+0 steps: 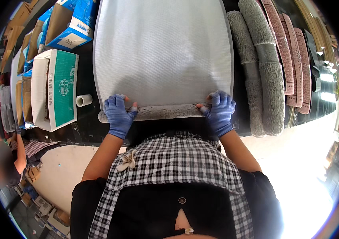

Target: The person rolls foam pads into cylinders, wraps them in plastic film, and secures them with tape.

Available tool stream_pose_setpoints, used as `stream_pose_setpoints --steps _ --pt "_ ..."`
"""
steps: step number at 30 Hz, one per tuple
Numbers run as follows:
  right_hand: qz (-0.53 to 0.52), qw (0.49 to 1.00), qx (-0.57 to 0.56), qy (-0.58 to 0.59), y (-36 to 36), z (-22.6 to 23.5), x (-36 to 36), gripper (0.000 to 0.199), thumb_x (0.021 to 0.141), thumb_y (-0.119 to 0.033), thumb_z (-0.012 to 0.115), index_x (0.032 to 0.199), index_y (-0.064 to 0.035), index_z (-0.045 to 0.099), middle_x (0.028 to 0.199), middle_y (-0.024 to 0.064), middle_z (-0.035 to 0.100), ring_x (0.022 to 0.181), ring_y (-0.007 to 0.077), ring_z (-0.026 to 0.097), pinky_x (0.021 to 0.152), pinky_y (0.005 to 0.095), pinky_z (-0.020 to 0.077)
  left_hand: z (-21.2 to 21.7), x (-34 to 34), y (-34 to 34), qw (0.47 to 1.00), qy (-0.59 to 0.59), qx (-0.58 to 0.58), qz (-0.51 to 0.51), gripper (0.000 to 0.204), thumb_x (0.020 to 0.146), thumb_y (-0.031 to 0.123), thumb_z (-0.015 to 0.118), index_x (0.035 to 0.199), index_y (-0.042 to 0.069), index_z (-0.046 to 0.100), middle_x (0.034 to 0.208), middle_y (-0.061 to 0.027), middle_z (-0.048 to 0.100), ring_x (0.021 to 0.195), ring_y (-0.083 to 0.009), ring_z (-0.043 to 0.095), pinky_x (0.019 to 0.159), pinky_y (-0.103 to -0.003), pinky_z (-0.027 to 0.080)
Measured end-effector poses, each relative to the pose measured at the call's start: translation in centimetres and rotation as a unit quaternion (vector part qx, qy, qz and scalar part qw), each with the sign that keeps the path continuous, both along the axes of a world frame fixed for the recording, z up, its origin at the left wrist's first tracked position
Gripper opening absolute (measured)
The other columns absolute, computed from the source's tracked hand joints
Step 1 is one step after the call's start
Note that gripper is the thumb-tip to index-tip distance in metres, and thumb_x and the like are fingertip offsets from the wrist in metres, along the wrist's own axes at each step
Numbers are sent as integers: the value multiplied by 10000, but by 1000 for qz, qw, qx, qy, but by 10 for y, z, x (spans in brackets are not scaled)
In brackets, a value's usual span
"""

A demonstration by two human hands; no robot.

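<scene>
Dark workbench (pixel 85 119) w/ boxes (pixel 56 89); left hand (pixel 117 115) & right hand (pixel 219 112) both pinching mat (pixel 163 51) edge.

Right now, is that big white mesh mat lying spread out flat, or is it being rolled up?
Mostly spread flat; the white mesh mat has its near edge rolled, fuzzy grey underside showing, under the left hand and right hand.

A single fisheye camera sits on the person's head and looks steeply down over the black-and-white checked apron (pixel 169 167) onto the near edge of the dark worktable (pixel 86 79). It is close, the gloved hands just below it. Straight edges bow toward the round, dark rim of the picture.
</scene>
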State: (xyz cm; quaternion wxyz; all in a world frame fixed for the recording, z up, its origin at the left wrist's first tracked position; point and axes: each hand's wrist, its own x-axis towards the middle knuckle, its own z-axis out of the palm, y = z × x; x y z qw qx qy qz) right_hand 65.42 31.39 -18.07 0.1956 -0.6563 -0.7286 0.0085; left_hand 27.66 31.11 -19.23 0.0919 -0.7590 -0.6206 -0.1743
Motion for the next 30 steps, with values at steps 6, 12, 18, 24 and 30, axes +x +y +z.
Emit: stream_pose_setpoints --steps 6,12,18,24,30 --pt "0 988 -148 -40 50 21 -4 497 707 -604 796 914 -171 670 1005 29 614 1028 271 566 879 458 418 20 7 23 963 -156 -220 9 508 861 524 680 1108 81 644 978 -171 659 921 -384 610 841 -543 452" --pt "-9 982 -189 9 51 15 1 422 781 -571 749 891 -167 693 917 37 636 961 269 607 897 475 432 23 33 -2 987 -55 -9 -150 388 879 434 665 1109 124 628 967 -145 653 907 -375 610 823 -547 452" --pt "81 991 107 29 -2 0 -30 420 766 -462 769 1049 -202 600 967 43 614 943 307 581 843 475 424 20 23 36 975 6 -192 -107 297 882 386 633 1047 143 671 910 -114 672 858 -338 633 801 -524 464" --pt "33 994 -104 26 76 21 -34 403 822 -548 724 933 -162 695 978 50 640 1030 270 580 915 473 431 23 29 92 998 -15 -30 -52 402 876 453 658 973 63 650 922 -161 654 871 -406 607 793 -552 454" --pt "23 986 -165 25 117 22 -30 387 809 -526 747 879 -148 701 937 46 642 1013 275 578 899 493 436 58 68 74 976 -59 -35 -208 333 840 386 708 1016 113 635 946 -125 656 884 -352 615 750 -500 484"
